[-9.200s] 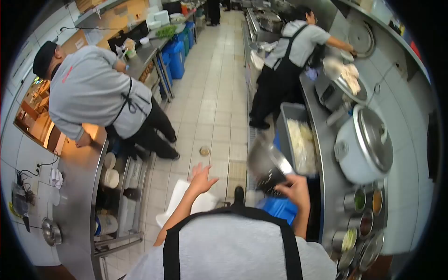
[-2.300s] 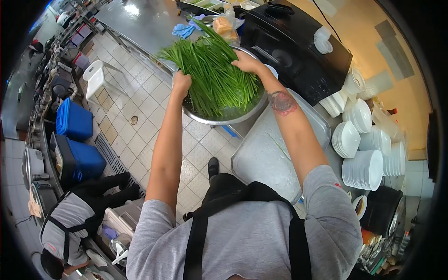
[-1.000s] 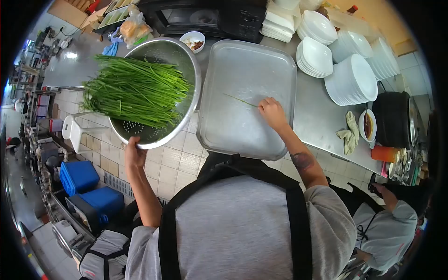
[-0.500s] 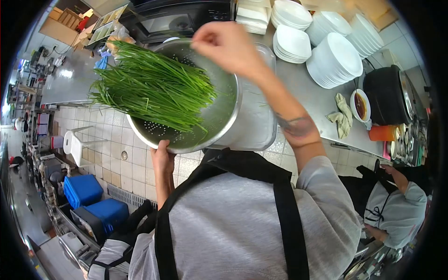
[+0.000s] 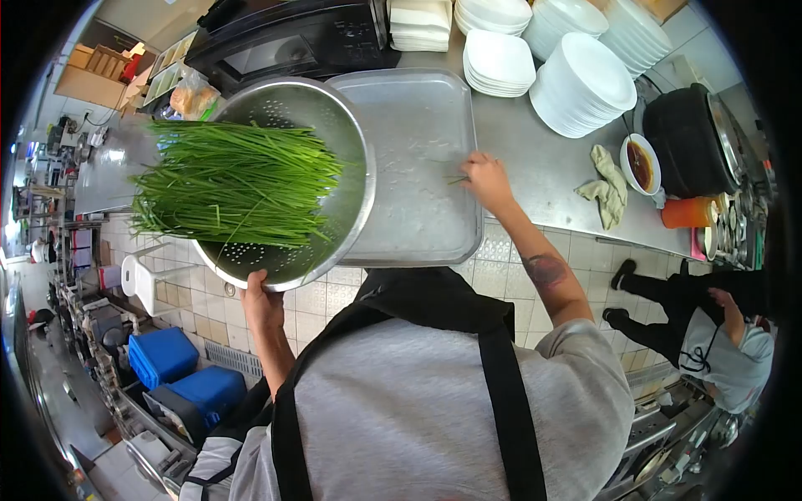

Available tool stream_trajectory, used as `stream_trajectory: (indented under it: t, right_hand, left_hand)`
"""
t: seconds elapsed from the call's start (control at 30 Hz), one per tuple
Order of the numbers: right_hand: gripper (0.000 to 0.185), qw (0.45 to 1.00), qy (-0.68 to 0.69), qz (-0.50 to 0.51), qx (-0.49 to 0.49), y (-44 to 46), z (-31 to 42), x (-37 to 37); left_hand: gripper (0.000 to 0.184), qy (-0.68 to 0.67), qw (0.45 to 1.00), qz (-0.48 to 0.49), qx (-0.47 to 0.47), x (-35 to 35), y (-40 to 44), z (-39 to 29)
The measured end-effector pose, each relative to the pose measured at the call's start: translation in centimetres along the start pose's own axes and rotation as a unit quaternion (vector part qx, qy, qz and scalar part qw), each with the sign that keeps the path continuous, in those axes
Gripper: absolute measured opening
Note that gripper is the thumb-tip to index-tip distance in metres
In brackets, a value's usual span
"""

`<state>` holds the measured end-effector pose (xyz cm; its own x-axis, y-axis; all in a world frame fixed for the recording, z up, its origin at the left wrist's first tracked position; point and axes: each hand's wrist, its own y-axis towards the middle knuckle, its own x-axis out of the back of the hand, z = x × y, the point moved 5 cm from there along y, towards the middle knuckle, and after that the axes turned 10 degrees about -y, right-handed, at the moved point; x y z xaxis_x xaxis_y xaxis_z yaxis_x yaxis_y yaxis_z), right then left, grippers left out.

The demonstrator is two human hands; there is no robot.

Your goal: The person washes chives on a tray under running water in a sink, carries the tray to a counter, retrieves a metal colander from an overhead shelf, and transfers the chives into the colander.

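Observation:
My left hand grips the near rim of a steel colander, thumb over the edge. Inside lies a thick bunch of long green chives, their ends hanging past the colander's left side. To the right of the colander is a grey metal tray, wet, with a few small bits on its bottom; the colander covers its left part. Over the tray's right edge, my right hand is closed in a pinch, with a thin green chive strand sticking out from the fingertips.
Stacked white plates stand at the back right of the steel counter. A crumpled cloth, a bowl of brown sauce and a black cooker lie beyond. A black microwave sits behind. A co-worker stands at right.
My right hand has moved from above the colander down and right to the tray's edge. The colander has shifted left, uncovering more of the tray. The co-worker at right has changed position.

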<state>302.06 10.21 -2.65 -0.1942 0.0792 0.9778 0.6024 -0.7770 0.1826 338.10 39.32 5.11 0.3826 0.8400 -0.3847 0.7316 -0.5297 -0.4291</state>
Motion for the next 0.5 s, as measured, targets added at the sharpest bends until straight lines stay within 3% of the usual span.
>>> stream_trajectory:
  t: [0.23, 0.33, 0.5]
  right_hand:
    - [0.010, 0.996, -0.079, -0.012, 0.037, 1.4, 0.5, -1.3]
    - [0.010, 0.999, -0.018, -0.032, 0.020, 3.7, 0.6, -0.3]
    - [0.007, 0.997, -0.021, -0.001, 0.070, 4.7, 1.6, -2.1]
  left_hand:
    - [0.048, -0.020, 0.999, 0.000, -0.026, 0.4, -1.0, -1.8]
    - [0.046, -0.058, 0.998, -0.016, -0.010, 1.4, -1.5, -1.3]
    - [0.043, -0.035, 0.999, -0.040, -0.003, 3.8, -1.9, -1.0]
